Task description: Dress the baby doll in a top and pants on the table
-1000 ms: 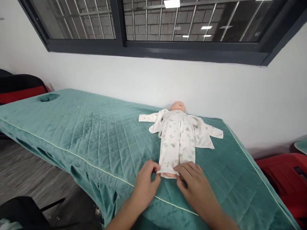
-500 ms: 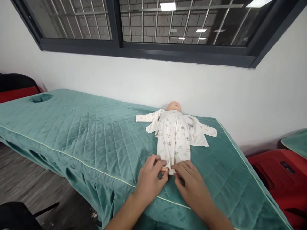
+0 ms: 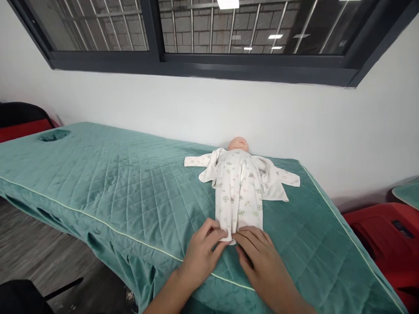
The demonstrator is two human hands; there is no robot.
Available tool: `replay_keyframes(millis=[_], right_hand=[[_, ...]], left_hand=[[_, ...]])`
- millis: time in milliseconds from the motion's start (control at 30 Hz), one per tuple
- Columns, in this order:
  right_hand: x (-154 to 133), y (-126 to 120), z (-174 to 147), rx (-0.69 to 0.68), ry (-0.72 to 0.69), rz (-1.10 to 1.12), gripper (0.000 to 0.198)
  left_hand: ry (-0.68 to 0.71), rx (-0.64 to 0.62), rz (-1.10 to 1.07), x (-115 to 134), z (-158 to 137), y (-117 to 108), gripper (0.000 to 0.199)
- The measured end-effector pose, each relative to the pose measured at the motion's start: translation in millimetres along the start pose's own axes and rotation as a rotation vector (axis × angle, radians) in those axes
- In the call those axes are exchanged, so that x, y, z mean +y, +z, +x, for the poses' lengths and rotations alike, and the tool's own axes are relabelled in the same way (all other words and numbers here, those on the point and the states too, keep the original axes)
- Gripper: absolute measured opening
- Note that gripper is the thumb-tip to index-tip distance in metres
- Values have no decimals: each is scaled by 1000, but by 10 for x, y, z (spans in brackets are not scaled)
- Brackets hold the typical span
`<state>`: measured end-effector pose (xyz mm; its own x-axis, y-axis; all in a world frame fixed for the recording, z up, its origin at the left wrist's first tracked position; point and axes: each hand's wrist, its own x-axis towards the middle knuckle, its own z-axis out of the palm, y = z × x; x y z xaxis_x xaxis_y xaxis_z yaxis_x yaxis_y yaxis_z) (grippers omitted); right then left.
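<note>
A baby doll (image 3: 238, 143) lies with its head toward the wall. White baby pants (image 3: 237, 192) with small printed figures cover its body and legs. A white baby shirt (image 3: 274, 183) is spread at both sides of it, sleeves stretched outward. My left hand (image 3: 205, 249) is closed on the hem of the left pant leg, thumb and fingers pinching the cloth. Beside it, my right hand (image 3: 258, 258) has its fingers curled over the hem of the other leg, thumb underneath. The doll's feet are hidden.
A green quilted cover (image 3: 137, 196) drapes the massage bed, which has a face hole (image 3: 54, 135) at the far left. Behind it are a white wall (image 3: 147, 104) and a dark window frame (image 3: 203, 71). Red chairs (image 3: 386, 235) stand to the right, a black seat (image 3: 24, 296) at lower left.
The left pant leg's hem has come down over the doll's foot, which showed by my left fingers before. Both hands sit slightly lower, still at the hems.
</note>
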<state>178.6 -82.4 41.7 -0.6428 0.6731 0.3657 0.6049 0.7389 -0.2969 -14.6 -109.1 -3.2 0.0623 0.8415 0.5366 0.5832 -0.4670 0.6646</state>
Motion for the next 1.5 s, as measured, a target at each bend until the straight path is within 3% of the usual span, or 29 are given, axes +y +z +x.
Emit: replay_keyframes(millis=[167, 300, 400, 500, 567, 667, 733, 833, 933, 1033, 1167, 1333, 1500], right_hand=[[156, -32, -81, 132, 22, 98, 25], [396, -102, -26, 236, 162, 213, 20], [721, -172, 190, 267, 259, 243, 20], [1146, -168, 510, 252, 301, 212, 22], [1408, -94, 692, 269, 319, 157, 21], [1644, 62, 806, 226, 348, 68, 19], [1686, 130, 783, 156, 293, 27, 19], [1668, 136, 698, 105, 203, 26, 19], [1656, 86, 645, 64, 185, 55, 22], [1653, 51, 629, 20, 162, 91, 25], [1597, 35, 646, -5, 174, 96, 33], [1496, 24, 723, -29, 159, -20, 30], [1497, 43, 766, 18, 159, -54, 30]], left_hand=[[47, 4, -31, -35, 26, 12, 9], [106, 24, -16, 18, 19, 17, 16], [135, -14, -12, 65, 7, -15, 17], [7, 0, -100, 25, 41, -64, 7], [-177, 60, -120, -72, 152, -78, 19], [-304, 128, 37, -288, 473, -35, 23], [-228, 111, 186, -434, 724, 32, 22], [-142, -26, 360, -587, 995, 130, 28], [-132, -169, 465, -658, 1075, 172, 27], [-112, -226, 510, -689, 1072, 174, 25], [-82, -205, 524, -707, 1135, 199, 29], [-160, -150, 477, -697, 1264, 282, 42], [-188, -135, 415, -682, 1334, 324, 36]])
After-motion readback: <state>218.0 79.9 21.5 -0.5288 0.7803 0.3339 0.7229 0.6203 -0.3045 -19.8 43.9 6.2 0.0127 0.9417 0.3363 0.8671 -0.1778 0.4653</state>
